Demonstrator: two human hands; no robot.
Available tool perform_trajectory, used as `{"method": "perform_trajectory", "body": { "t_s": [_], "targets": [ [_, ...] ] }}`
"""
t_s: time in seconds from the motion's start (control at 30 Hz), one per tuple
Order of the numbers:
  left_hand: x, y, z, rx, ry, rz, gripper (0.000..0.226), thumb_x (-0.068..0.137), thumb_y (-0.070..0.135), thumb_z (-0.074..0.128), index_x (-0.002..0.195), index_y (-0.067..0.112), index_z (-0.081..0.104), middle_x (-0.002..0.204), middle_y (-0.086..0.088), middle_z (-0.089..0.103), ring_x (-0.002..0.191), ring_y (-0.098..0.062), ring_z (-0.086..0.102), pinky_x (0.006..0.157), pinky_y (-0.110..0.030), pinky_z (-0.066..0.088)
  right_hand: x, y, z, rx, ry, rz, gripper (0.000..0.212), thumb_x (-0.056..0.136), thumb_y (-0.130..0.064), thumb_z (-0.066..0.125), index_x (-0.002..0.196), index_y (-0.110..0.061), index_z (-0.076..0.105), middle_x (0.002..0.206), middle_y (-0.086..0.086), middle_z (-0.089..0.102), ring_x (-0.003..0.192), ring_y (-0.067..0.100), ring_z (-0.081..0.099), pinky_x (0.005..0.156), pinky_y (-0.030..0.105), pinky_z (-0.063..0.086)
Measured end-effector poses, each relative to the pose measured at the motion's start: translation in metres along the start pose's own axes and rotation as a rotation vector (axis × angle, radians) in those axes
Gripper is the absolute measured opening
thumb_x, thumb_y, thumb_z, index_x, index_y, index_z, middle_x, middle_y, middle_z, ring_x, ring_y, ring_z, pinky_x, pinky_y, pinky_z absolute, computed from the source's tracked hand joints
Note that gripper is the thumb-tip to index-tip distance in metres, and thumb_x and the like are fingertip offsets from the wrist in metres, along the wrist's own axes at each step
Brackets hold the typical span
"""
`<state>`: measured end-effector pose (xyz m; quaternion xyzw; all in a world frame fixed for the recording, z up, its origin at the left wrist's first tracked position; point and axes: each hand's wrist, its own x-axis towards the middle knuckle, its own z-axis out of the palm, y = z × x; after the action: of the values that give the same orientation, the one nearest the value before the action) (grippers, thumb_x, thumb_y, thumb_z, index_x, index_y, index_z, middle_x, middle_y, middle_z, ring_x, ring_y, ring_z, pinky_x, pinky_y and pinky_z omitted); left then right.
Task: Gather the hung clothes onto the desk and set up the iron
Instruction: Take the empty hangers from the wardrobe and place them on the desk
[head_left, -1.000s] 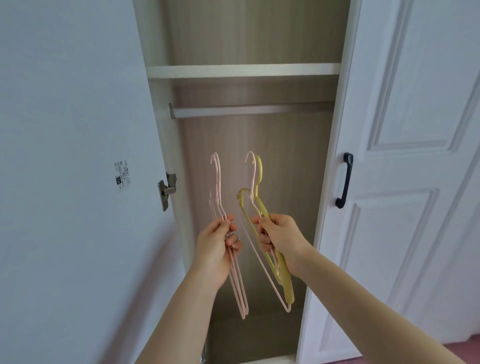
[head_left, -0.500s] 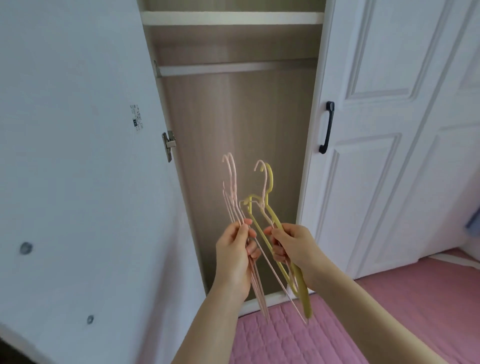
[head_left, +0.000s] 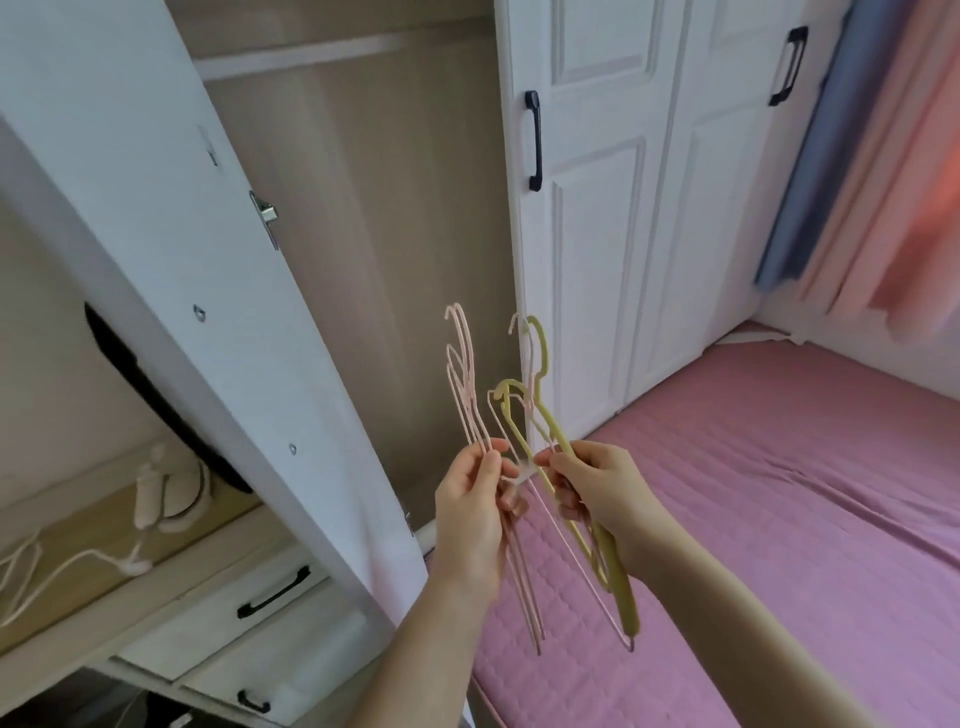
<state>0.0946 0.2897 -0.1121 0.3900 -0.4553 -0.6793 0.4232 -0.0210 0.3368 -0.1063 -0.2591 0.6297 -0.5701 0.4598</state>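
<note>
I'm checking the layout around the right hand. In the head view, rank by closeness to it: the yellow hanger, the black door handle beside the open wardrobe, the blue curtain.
1. yellow hanger, held in the right hand.
2. black door handle, above on the closed door.
3. blue curtain, far upper right.

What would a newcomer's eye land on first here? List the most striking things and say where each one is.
First, the two hands at centre: the left hand grips a bunch of pink hangers, and the right hand grips yellow hangers with at least one pale one among them. Behind them, the wardrobe door stands open. The pink bed cover fills the lower right.
</note>
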Motion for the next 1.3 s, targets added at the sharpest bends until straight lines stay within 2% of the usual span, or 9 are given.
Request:
{"method": "perform_trajectory", "body": {
  "t_s": [0.23,0.4,0.6,0.77,0.87,1.0,1.13,1.23,1.3],
  "targets": [
    [-0.061,-0.023,-0.01,-0.017,-0.081,-0.198,0.02,0.099,0.014,0.048,0.107,0.005,0.064,0.083,-0.011,0.06,0.069,-0.017,0.055,0.07,-0.03,0.052,-0.067,0.028,-0.017,-0.051,0.121,-0.034,0.021,0.096,-0.005,0.046,0.089,-0.004,0.067,0.063,0.003,0.053,0.048,0.011,0.045,0.048,0.023,0.041],
    [-0.108,-0.048,-0.016,-0.043,-0.051,-0.294,0.016,0.094,0.012,0.057,0.101,0.008,0.07,0.086,-0.008,0.067,0.078,-0.018,0.062,0.079,-0.032,0.056,-0.11,0.054,-0.025,-0.06,0.146,-0.016,0.019,0.096,-0.008,0.048,0.089,-0.004,0.065,0.065,0.004,0.056,0.056,0.016,0.053,0.056,0.028,0.048],
    [-0.17,-0.078,-0.024,0.086,0.004,-0.327,0.013,0.09,0.02,0.063,0.094,0.019,0.076,0.088,0.002,0.071,0.089,-0.017,0.062,0.075,-0.03,0.05,-0.169,0.084,-0.037,-0.108,0.074,0.032,0.017,0.098,-0.013,0.046,0.096,-0.006,0.062,0.084,0.011,0.064,0.075,0.023,0.066,0.069,0.033,0.059],
    [-0.225,-0.097,-0.022,0.066,0.061,-0.329,0.013,0.089,0.013,0.063,0.096,0.015,0.074,0.086,0.007,0.072,0.08,-0.009,0.061,0.071,-0.024,0.044,-0.223,0.112,-0.046,-0.101,-0.042,0.164,0.016,0.1,-0.018,0.045,0.103,-0.009,0.058,0.097,0.015,0.063,0.078,0.03,0.07,0.067,0.042,0.06],
    [-0.257,-0.106,-0.024,0.059,0.117,-0.335,0.012,0.087,0.011,0.065,0.096,0.012,0.074,0.08,0.007,0.071,0.07,-0.006,0.057,0.07,-0.024,0.044,-0.253,0.126,-0.048,-0.064,-0.102,0.214,0.017,0.101,-0.019,0.042,0.105,-0.007,0.054,0.093,0.016,0.065,0.067,0.033,0.071,0.058,0.038,0.058],
    [-0.29,-0.112,-0.032,0.042,0.126,-0.354,0.01,0.086,0.012,0.067,0.092,0.01,0.075,0.069,0.004,0.067,0.065,-0.014,0.057,0.066,-0.03,0.045,-0.282,0.142,-0.042,-0.115,-0.126,0.235,0.017,0.101,-0.017,0.04,0.104,-0.005,0.052,0.077,0.017,0.07,0.049,0.02,0.062,0.046,0.028,0.051],
    [-0.312,-0.112,-0.04,0.067,0.177,-0.318,0.01,0.087,0.006,0.063,0.088,0.005,0.073,0.059,0.007,0.064,0.052,-0.004,0.054,0.054,-0.016,0.044,-0.3,0.153,-0.03,-0.198,-0.172,0.174,0.019,0.1,-0.011,0.04,0.094,-0.005,0.057,0.057,0.005,0.059,0.043,0.012,0.051,0.043,0.025,0.043],
    [-0.319,-0.108,-0.053,0.052,0.226,-0.299,0.005,0.087,0.005,0.063,0.084,0.006,0.067,0.06,0.003,0.059,0.057,-0.008,0.051,0.058,-0.018,0.042,-0.305,0.157,-0.02,-0.293,-0.217,0.139,0.023,0.099,-0.009,0.042,0.082,-0.006,0.057,0.052,-0.001,0.055,0.041,0.011,0.048,0.043,0.026,0.043],
    [-0.32,-0.105,-0.068,-0.058,0.291,-0.351,0.007,0.088,0.006,0.061,0.082,0.007,0.064,0.063,-0.001,0.06,0.061,-0.013,0.053,0.062,-0.021,0.043,-0.305,0.16,-0.012,-0.357,-0.25,0.118,0.024,0.098,-0.008,0.043,0.078,-0.005,0.055,0.051,-0.002,0.054,0.04,0.011,0.046,0.042,0.025,0.041]
  ]
}}
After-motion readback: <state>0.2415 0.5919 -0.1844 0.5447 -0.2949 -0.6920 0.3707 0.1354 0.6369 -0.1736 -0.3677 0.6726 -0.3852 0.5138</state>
